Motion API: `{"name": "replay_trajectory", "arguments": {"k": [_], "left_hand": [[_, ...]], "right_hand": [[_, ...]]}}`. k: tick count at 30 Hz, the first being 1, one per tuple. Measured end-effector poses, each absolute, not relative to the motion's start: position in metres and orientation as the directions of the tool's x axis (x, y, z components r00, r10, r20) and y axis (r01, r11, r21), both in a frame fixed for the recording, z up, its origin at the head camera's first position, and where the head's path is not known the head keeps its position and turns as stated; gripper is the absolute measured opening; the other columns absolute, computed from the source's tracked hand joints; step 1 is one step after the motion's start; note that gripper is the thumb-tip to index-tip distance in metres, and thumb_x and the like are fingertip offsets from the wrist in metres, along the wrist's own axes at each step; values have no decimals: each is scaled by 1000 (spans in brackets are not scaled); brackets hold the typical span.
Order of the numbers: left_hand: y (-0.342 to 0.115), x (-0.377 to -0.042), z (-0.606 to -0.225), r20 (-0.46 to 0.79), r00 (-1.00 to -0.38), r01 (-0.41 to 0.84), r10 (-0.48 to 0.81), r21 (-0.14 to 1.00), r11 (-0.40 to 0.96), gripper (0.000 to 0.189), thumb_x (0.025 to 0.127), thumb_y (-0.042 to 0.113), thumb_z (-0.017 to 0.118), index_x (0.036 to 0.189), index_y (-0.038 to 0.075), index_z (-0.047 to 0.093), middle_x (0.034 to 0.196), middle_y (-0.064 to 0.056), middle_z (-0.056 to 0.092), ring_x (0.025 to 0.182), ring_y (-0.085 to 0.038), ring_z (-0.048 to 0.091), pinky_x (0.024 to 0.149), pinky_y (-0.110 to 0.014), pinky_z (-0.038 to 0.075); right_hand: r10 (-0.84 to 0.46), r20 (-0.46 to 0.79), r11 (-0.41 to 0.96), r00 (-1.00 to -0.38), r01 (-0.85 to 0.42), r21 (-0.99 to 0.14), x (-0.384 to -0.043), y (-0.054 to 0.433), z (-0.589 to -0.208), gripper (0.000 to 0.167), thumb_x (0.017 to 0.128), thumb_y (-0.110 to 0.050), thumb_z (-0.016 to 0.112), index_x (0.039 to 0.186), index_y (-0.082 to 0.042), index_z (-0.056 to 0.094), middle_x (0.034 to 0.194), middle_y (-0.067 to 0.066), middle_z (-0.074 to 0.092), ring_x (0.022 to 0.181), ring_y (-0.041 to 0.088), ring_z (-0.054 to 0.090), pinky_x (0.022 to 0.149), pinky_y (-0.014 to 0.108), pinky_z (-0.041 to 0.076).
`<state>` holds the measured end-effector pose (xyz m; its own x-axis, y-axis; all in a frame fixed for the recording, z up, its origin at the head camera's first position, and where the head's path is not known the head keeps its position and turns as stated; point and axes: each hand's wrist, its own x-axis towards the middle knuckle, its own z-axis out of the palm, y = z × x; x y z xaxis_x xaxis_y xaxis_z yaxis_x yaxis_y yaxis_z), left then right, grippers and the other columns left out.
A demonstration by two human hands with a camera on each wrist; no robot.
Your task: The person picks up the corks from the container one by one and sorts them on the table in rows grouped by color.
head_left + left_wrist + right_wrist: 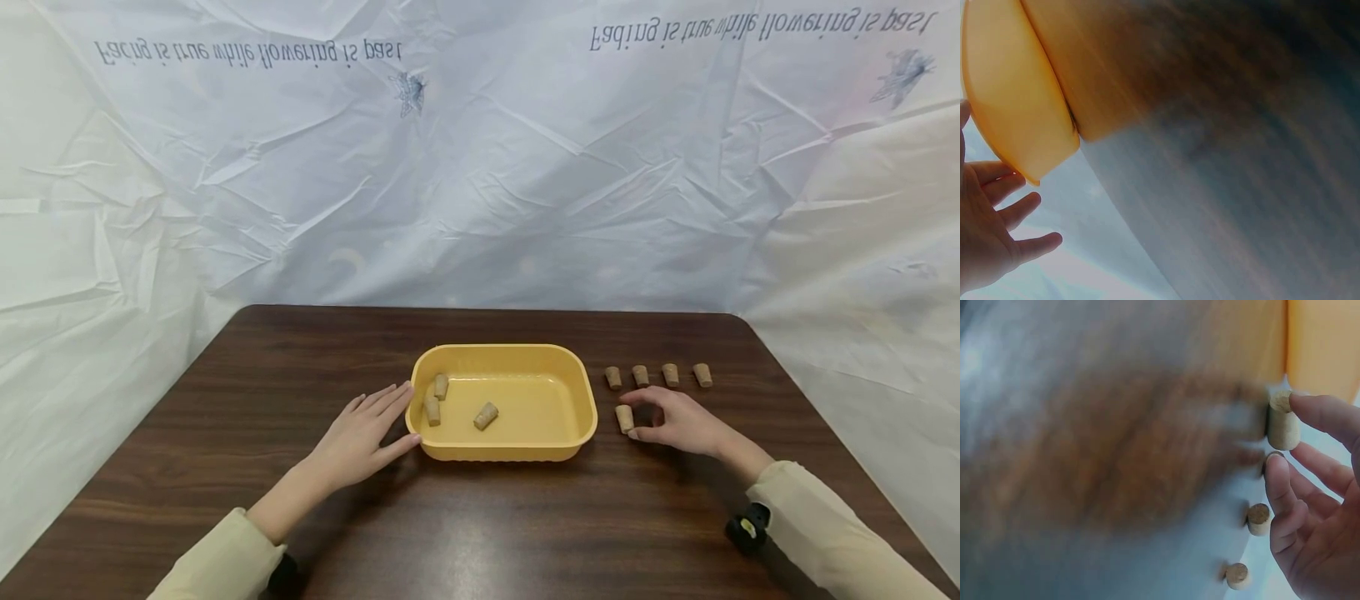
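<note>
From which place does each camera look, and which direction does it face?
Head: on the head, facing forward and down at yellow tray and corks; left hand, right hand and sleeves show.
Left wrist: worn there, facing the tray's outer wall; only the left hand shows.
Right wrist: worn there, facing corks beside the tray; only the right hand shows.
Head and right wrist both show the pinched cork.

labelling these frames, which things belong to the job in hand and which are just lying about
Likely the job:
right hand, pinching one cork
left hand, at the tray
three corks in the tray
four corks in a row

Likely just surroundings:
table
printed sheet
wrist device
</note>
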<state>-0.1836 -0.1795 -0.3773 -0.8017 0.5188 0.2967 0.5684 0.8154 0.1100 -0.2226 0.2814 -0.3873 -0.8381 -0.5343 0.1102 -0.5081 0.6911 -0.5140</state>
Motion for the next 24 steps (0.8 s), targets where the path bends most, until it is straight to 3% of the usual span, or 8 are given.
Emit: {"name": "replay_trajectory", "arguments": {"k": [9, 14, 24], "left_hand": [[-180, -184, -378, 299, -802, 568, 517, 112, 816, 68, 86, 54, 43, 135, 8, 37, 136, -5, 35, 122, -24, 33, 94, -52, 26], [-179, -185, -377, 298, -802, 568, 517, 111, 816, 68, 86, 54, 43, 135, 8, 37, 136, -6, 36, 122, -25, 34, 94, -53, 26], [-179, -185, -378, 298, -802, 569, 518, 113, 815, 68, 86, 54, 43, 135, 8, 37, 136, -6, 36, 122, -25, 34, 94, -53, 26]], "right_hand": [[-488, 221, 699, -845, -529, -481, -228, 277, -357, 43, 81, -25, 65, 117, -3, 54, 106, 14, 55, 65, 11, 49, 53, 26, 42], [-459, 256, 693, -851, -523, -495, -232, 258, -336, 41, 83, -30, 62, 118, -10, 54, 105, 6, 57, 66, 13, 49, 52, 27, 42], [-540, 283, 619, -792, -602, -504, -251, 199, -298, 41, 85, -34, 58, 120, -14, 53, 105, 1, 57, 65, 11, 52, 51, 28, 43]]}}
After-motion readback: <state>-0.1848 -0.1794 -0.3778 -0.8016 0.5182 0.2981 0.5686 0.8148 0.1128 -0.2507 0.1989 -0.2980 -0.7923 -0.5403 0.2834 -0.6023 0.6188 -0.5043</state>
